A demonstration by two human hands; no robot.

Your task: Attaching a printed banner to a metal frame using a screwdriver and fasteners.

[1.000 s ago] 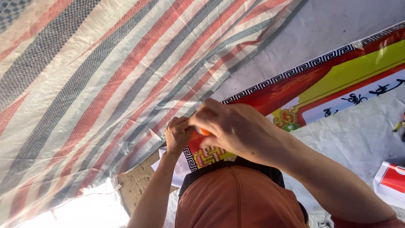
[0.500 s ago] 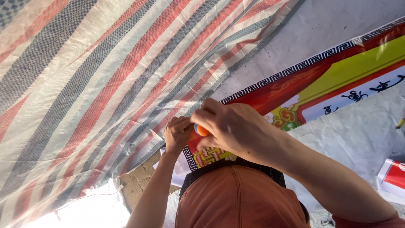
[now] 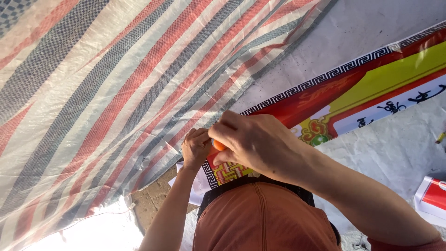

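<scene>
A: From the head view, we have both hands raised together at the middle of the scene. Our right hand (image 3: 253, 144) is closed around a small orange object (image 3: 218, 146), only a sliver of it showing between the fingers.

B: And our left hand (image 3: 196, 148) is curled shut right beside it, touching the same spot; we cannot tell whether it grips the orange object or the edge of the red and yellow banner (image 3: 325, 109) behind it.

A: The banner already lies flat against the grey sheet (image 3: 381, 28), its patterned corner just below our hands. The striped tarp (image 3: 116, 93) covers the left side.

B: So the banner looks laid out, and the work at its near corner seems unfinished
</scene>
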